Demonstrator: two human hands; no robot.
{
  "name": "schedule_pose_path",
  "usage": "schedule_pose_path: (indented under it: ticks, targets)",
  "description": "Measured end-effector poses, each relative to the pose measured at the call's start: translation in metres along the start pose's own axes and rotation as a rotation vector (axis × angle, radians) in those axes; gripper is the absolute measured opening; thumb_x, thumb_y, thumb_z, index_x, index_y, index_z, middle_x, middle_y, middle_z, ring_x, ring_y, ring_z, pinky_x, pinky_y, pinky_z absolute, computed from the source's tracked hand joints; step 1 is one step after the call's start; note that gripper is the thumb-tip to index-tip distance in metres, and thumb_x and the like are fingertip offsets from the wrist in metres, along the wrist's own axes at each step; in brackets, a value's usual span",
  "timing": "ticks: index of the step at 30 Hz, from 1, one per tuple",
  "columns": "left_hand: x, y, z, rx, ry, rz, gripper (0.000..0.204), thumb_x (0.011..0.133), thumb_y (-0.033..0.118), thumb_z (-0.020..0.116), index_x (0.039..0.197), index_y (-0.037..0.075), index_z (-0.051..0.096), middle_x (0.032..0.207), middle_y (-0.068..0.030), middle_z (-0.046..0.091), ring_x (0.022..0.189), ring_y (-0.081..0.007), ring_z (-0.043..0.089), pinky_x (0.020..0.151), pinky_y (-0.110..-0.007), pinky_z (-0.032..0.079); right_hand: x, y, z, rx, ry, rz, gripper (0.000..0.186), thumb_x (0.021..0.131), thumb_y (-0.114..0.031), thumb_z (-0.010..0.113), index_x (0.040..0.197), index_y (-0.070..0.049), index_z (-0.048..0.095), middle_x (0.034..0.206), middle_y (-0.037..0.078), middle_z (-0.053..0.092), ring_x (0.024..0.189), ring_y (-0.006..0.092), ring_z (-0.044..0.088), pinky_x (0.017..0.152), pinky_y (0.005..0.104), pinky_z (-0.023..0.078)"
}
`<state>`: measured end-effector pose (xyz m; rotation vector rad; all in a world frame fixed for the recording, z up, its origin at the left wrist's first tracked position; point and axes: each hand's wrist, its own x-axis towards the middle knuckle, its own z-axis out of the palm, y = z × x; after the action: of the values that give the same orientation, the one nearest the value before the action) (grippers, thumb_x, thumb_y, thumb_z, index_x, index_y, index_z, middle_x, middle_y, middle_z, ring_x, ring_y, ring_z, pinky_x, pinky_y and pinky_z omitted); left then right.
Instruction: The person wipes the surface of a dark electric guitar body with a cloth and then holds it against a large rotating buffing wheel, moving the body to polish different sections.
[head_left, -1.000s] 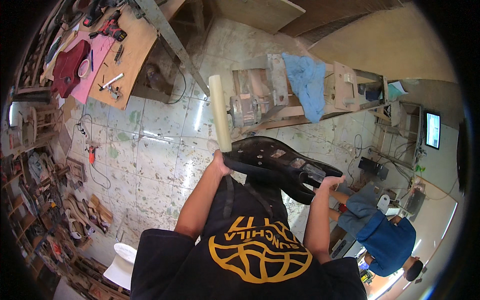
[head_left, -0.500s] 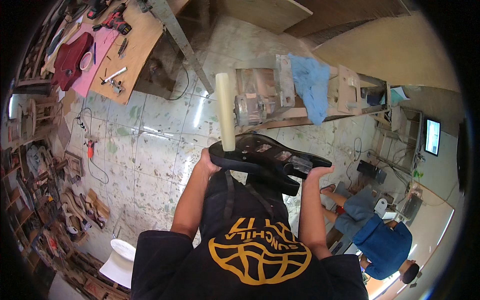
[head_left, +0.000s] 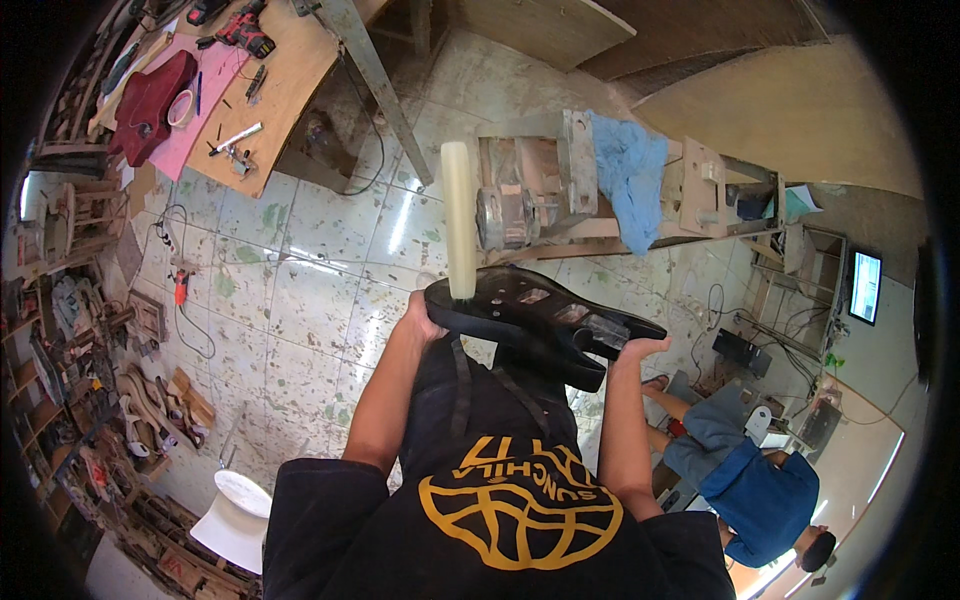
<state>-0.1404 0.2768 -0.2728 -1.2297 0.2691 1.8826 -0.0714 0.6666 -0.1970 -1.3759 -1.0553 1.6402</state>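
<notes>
My left hand (head_left: pixel 420 318) grips the left end of a glossy black guitar body (head_left: pixel 525 310) with cut-out cavities and small holes. Its other end rests in my right hand (head_left: pixel 640 350), at the horned side, thumb pointing outward. A cream buffing wheel (head_left: pixel 460 210), seen nearly edge-on, is mounted on a dusty motor (head_left: pixel 502 215) and meets or overlaps the body near its left end; whether they touch I cannot tell for sure. A light blue cloth (head_left: pixel 628 175) drapes over the machine's wooden and metal frame (head_left: pixel 700 185) beyond the body.
Upper left, a wooden bench (head_left: pixel 295 110) bears a red drill (head_left: pixel 248 38) and red guitar body (head_left: pixel 148 115). Corded tool (head_left: pixel 180 285) lies on the tiled floor. Shelves of wood pieces (head_left: pixel 95 420), white chair (head_left: pixel 225 520) at left; person in blue (head_left: pixel 760 490) and monitor (head_left: pixel 865 285) at right.
The guitar body and my right hand have moved left and upward toward the wheel, and my left hand has shifted left. The bench and machine appear slightly farther right in the view.
</notes>
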Motion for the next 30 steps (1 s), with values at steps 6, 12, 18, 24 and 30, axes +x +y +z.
schedule_pose_path:
  ticks: [6,12,18,24,30]
  targets:
    - [0.016,0.001,-0.012,-0.026,0.002,-0.002,0.049,0.093,0.033,0.026,0.113,0.001,0.057,0.107,-0.0199,0.063,0.095,-0.0347,0.063,0.085,-0.053,0.051,-0.005,-0.003,0.001,-0.021,0.032,0.019,0.078,0.087,-0.062,0.021,0.125,0.001,0.047,0.123,0.020,0.052,0.109,0.0359,0.051,0.095,0.0470,0.040]
    - [0.007,0.001,-0.006,-0.046,0.005,-0.021,0.048,0.093,0.033,0.026,0.111,0.001,0.058,0.105,-0.0191,0.063,0.095,-0.0341,0.063,0.085,-0.051,0.051,0.016,0.006,-0.019,0.102,-0.046,0.113,0.079,0.087,-0.065,0.028,0.134,-0.002,0.043,0.135,0.017,0.045,0.117,0.0332,0.046,0.102,0.0427,0.034]
    - [-0.003,0.010,-0.020,-0.062,0.005,0.020,0.047,0.092,0.028,0.026,0.111,0.000,0.058,0.106,-0.0190,0.063,0.095,-0.0340,0.063,0.087,-0.050,0.051,-0.009,0.017,0.005,0.073,-0.045,0.075,0.081,0.086,-0.066,0.030,0.134,-0.002,0.042,0.134,0.017,0.046,0.117,0.0335,0.046,0.101,0.0431,0.035]
    - [-0.010,0.025,-0.038,-0.022,0.066,0.080,0.047,0.091,0.025,0.025,0.110,0.000,0.059,0.108,-0.0191,0.063,0.096,-0.0332,0.063,0.088,-0.047,0.051,-0.045,0.024,0.035,0.004,0.062,0.075,0.075,0.087,-0.063,0.028,0.124,-0.001,0.050,0.122,0.016,0.054,0.107,0.0326,0.052,0.095,0.0444,0.040]
    - [-0.015,0.035,-0.046,-0.013,0.100,0.086,0.055,0.093,0.035,0.020,0.113,0.000,0.057,0.113,-0.0185,0.061,0.104,-0.0319,0.059,0.094,-0.047,0.047,-0.068,0.026,0.053,0.012,0.080,0.119,0.079,0.085,-0.066,0.031,0.130,-0.003,0.046,0.130,0.016,0.049,0.112,0.0337,0.050,0.097,0.0455,0.039]
